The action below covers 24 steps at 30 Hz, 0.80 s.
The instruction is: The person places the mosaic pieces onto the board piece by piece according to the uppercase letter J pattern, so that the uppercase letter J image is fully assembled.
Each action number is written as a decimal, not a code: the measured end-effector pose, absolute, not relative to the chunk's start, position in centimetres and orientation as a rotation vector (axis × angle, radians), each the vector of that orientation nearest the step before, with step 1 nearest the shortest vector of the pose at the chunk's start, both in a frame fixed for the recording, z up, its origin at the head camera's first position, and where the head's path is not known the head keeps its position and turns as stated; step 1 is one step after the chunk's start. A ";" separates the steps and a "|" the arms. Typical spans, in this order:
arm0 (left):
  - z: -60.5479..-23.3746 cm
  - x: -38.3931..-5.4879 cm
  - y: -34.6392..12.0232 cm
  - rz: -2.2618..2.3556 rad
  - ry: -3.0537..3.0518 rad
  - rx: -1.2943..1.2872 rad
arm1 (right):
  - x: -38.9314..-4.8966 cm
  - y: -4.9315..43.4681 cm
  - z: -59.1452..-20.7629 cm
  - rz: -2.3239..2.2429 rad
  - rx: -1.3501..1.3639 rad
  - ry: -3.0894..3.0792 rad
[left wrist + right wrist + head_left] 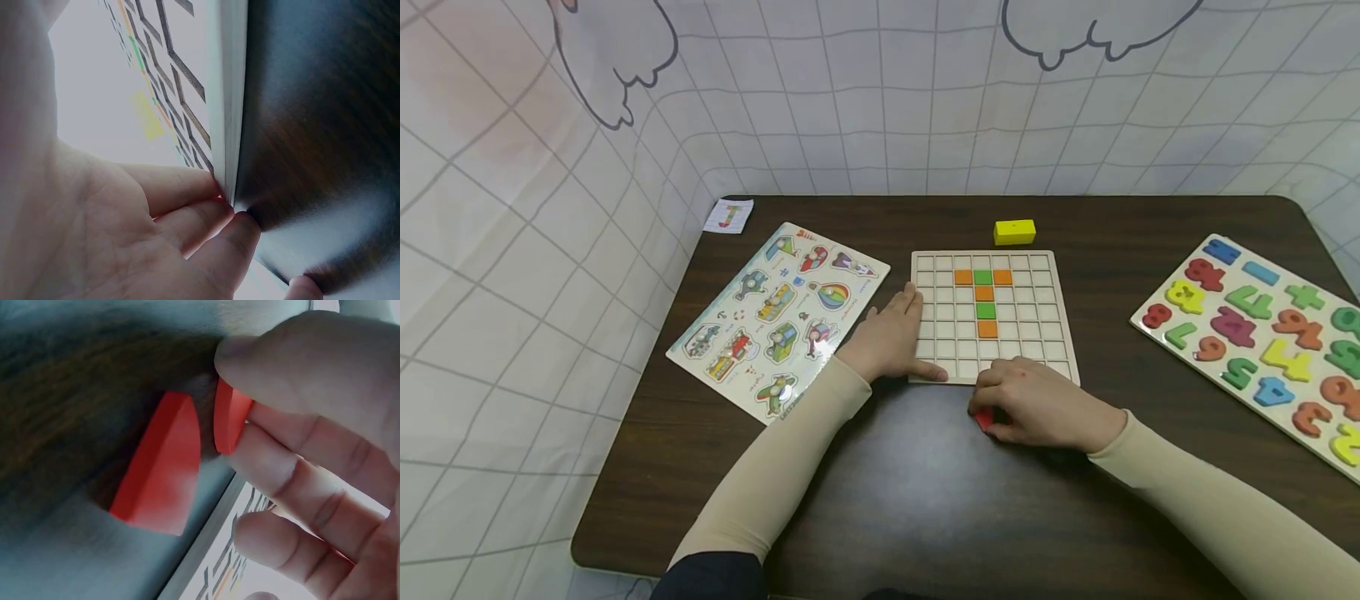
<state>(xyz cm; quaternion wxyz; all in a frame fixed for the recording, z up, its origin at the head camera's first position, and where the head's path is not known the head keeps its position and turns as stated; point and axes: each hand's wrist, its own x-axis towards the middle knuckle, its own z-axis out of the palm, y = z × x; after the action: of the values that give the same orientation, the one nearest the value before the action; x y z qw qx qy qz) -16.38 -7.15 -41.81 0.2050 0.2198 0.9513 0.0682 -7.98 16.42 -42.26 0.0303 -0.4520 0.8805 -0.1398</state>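
A pale grid board (943, 350) lies mid-table, with several orange tiles (988, 329) and two green tiles (986, 311) set in its squares in a T shape. My left hand (891, 333) rests along the board's left side, fingers straight and thumb stretched by the near left corner. Just off the near edge, my right hand (1037, 404) pinches a small flat red piece (231, 419) between thumb and fingers. A second red piece (159, 472) lies on the table beside it, under that hand. In the head view, the fingers hide most of the red.
A yellow block (1014, 232) stands behind the board. To the left lies a vehicle picture puzzle (801, 325); to the right, a number puzzle board (1217, 325). A paper card with a coloured J (728, 216) sits at the far left corner of the dark wooden table (880, 483).
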 end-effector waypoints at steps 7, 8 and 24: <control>-41.8 -16.4 -7.1 0.198 2.653 0.614 | -8.7 16.7 -42.2 -0.411 -1.280 2.830; -41.9 -16.4 -7.1 0.197 2.653 0.615 | -9.0 16.9 -42.2 -0.412 -1.252 2.857; -42.0 -16.5 -7.2 0.201 2.644 0.611 | -13.1 17.3 -42.6 -0.379 -1.078 3.065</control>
<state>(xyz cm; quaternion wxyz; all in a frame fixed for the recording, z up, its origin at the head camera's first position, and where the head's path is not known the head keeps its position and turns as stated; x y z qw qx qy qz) -16.51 -7.24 -41.99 0.2088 0.2196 0.9503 0.0721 -13.08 17.29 -42.63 -0.0647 -0.3288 0.9351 -0.1155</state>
